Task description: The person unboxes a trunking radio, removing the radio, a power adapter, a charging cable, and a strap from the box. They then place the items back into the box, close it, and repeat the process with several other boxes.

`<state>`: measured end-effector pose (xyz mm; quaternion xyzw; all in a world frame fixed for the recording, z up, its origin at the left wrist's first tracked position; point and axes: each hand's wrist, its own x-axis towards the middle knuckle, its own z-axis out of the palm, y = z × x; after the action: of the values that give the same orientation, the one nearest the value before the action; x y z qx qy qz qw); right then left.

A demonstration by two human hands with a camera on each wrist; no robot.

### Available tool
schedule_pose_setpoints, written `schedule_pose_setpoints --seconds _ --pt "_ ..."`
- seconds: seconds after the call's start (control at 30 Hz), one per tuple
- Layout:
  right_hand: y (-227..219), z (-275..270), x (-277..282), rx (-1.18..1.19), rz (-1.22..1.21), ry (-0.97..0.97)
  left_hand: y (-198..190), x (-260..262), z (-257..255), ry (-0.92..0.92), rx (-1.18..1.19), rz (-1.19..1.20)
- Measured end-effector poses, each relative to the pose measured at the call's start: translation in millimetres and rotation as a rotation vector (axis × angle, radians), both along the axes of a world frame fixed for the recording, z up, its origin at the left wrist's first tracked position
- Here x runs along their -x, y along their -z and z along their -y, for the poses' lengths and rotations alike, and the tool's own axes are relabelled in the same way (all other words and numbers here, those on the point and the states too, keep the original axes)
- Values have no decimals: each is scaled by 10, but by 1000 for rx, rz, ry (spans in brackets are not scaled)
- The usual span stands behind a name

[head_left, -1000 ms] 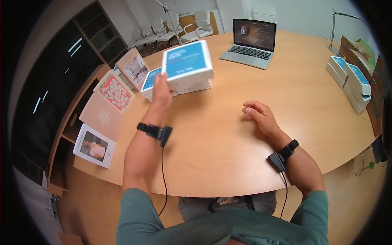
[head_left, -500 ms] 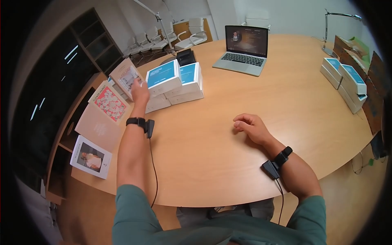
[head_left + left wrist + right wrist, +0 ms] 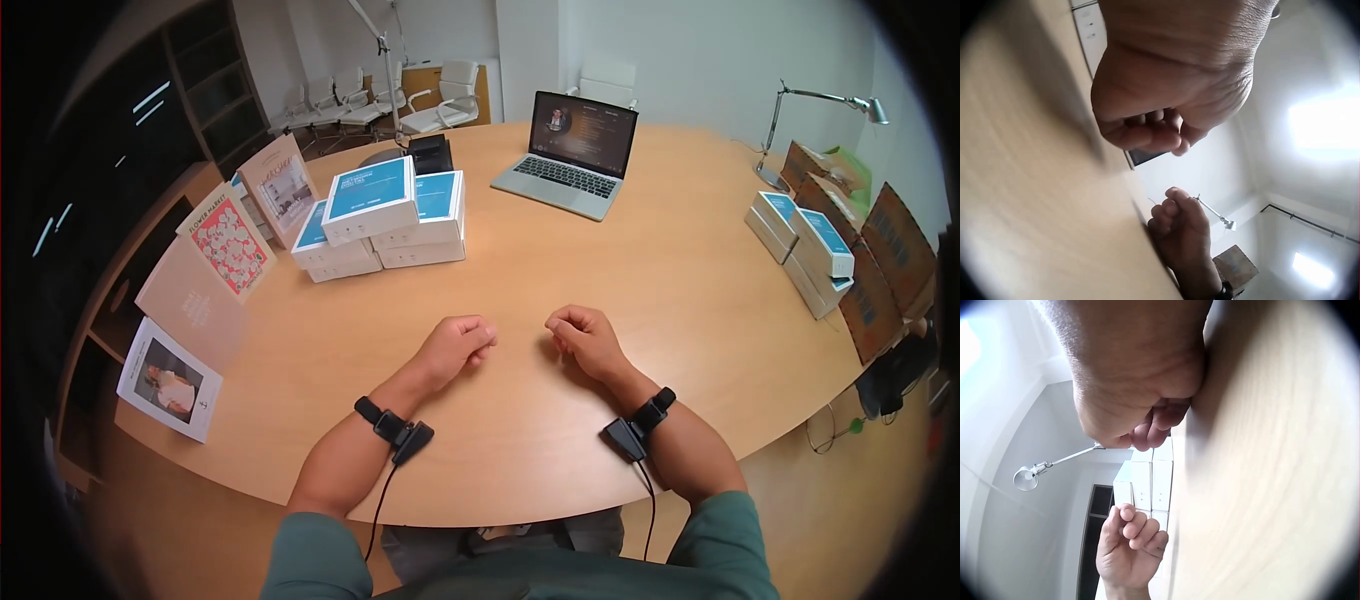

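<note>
The person's left forearm [image 3: 340, 462] and right forearm [image 3: 695, 450] are slanting forward and inward, nearing each other toward the hands. The left hand [image 3: 455, 350] and right hand [image 3: 588, 342] are facing one another — near, yet apart — with their fingers resting loosely bent. In the left wrist view, the left thumb [image 3: 1196, 133] is lying close beside the bent fingertips; in the right wrist view, the left palm [image 3: 1124, 564] is showing — fingers folding over its upper part.

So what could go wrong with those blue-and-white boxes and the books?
Maybe two things. The top box sits across the lower boxes, so a bump from the left hand might slide it off. The photo booklet is near the edge of the table, so it might fall.
</note>
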<state>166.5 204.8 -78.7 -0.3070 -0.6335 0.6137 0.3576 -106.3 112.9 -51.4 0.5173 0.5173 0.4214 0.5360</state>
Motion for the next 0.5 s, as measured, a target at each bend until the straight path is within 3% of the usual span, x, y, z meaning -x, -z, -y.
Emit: schedule_pose_setpoints --seconds 0.13,0.33,0.5 --pt "29 -22 39 -59 6 25 153 38 -47 -113 57 217" --pt "24 4 52 -66 24 66 190 18 -10 -234 17 236" --pt "-4 10 40 -116 103 58 238 -16 -4 -233 -53 168"
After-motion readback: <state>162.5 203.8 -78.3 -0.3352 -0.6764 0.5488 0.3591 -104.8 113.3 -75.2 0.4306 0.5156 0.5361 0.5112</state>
